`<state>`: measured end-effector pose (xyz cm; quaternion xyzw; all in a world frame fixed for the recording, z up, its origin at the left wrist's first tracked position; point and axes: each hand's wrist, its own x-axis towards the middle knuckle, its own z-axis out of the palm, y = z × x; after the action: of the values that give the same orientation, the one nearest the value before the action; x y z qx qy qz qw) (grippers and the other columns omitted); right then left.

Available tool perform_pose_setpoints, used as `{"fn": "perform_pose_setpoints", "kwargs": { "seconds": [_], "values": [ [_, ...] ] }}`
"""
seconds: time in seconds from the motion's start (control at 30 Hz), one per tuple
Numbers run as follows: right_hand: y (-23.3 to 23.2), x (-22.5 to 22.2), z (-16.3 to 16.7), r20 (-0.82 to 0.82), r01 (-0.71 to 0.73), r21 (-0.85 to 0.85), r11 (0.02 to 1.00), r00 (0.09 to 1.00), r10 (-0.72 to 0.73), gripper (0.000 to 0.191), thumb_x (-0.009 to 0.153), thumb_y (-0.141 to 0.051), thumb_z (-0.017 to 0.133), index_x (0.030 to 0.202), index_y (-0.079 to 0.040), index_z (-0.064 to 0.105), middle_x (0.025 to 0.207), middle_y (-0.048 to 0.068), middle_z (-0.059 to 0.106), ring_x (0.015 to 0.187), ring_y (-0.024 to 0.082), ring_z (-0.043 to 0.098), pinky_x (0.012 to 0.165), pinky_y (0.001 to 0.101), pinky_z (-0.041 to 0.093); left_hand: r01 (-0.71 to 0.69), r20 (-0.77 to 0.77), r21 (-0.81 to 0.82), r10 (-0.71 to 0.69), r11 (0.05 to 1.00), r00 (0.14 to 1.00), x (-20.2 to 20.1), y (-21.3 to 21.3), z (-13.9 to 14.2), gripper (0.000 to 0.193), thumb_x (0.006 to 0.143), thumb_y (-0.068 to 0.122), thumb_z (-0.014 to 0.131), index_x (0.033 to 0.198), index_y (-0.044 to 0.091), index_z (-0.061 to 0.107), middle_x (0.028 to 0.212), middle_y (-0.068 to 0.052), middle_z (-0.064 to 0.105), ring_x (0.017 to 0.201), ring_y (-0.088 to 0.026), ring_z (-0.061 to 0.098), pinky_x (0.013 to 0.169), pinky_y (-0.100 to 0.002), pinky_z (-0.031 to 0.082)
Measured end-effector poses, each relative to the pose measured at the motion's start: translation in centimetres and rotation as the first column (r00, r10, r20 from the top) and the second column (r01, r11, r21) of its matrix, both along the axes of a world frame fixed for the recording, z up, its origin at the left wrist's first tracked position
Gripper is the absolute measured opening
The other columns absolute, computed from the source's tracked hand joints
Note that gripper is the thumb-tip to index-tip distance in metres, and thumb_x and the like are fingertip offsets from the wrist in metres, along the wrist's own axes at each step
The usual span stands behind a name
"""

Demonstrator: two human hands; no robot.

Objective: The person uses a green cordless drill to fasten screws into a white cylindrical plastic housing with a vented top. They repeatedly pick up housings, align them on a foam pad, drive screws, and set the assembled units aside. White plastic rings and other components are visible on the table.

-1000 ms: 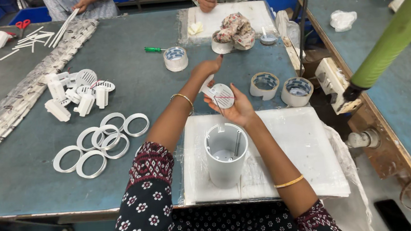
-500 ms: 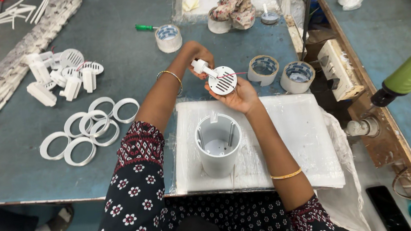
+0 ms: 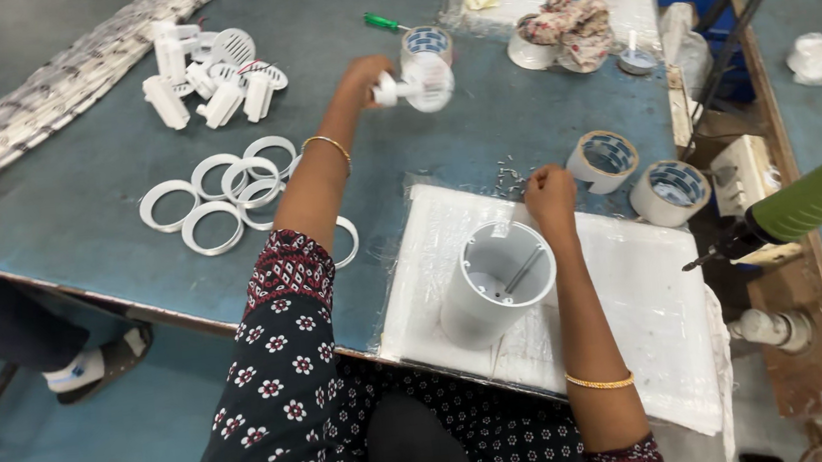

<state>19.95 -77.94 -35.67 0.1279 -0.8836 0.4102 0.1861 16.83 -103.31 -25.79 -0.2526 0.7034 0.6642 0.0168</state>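
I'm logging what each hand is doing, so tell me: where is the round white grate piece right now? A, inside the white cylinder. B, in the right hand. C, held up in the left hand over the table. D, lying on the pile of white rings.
C: the left hand holds the round white grate piece above the blue table, while the right hand is at the rim of the white cylinder.

White rings (image 3: 227,193) and cup (image 3: 491,283), blue-grey table (image 3: 77,203), black flowered sleeve (image 3: 279,324).
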Motion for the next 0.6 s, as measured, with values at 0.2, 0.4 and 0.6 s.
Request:
{"fn": "perform_pose_setpoints", "kwargs": {
  "seconds": [0.2, 0.4, 0.6],
  "values": [
    [-1.8, 0.2, 1.0, -0.006, -0.038, -0.008, 0.999, 0.999, 0.038, 0.01, 0.084, -0.002, 0.068, 0.093, 0.0, 0.074, 0.086, 0.016, 0.072, 0.081, 0.03, 0.07, 0.079, 0.0405, 0.056, -0.717, -0.322, 0.363, 0.802, 0.595, 0.503, 2.7, -9.0, 1.1, 0.037, 0.084, 0.02, 0.067, 0.106, -0.009, 0.067, 0.102, -0.023, 0.076, 0.079, -0.031, 0.081, 0.061, -0.041, 0.066],
    [-3.7, 0.4, 1.2, 0.076, -0.047, 0.036, 0.998, 0.996, 0.044, 0.014, 0.085, -0.014, 0.077, 0.097, -0.006, 0.077, 0.099, 0.015, 0.063, 0.086, 0.031, 0.066, 0.082, 0.0414, 0.054, -0.812, -0.294, 0.392, 0.895, 0.433, 0.335, 4.8, -15.0, 3.4, 0.048, 0.09, 0.029, 0.061, 0.125, -0.004, 0.06, 0.12, -0.023, 0.072, 0.097, -0.034, 0.078, 0.075, -0.043, 0.065],
    [-4.7, 0.6, 0.6, -0.126, -0.226, 0.022, 0.974, 0.966, 0.227, 0.016, 0.086, -0.015, 0.079, 0.099, -0.007, 0.075, 0.117, 0.014, 0.07, 0.112, 0.034, 0.063, 0.097, 0.0421, 0.05, -0.646, -0.284, 0.625, 0.899, 0.438, 0.334, 7.1, -19.6, 2.5, 0.072, 0.089, 0.03, 0.064, 0.143, 0.002, 0.025, 0.142, -0.024, 0.049, 0.116, -0.039, 0.064, 0.088, -0.057, 0.054]
  ]
}}
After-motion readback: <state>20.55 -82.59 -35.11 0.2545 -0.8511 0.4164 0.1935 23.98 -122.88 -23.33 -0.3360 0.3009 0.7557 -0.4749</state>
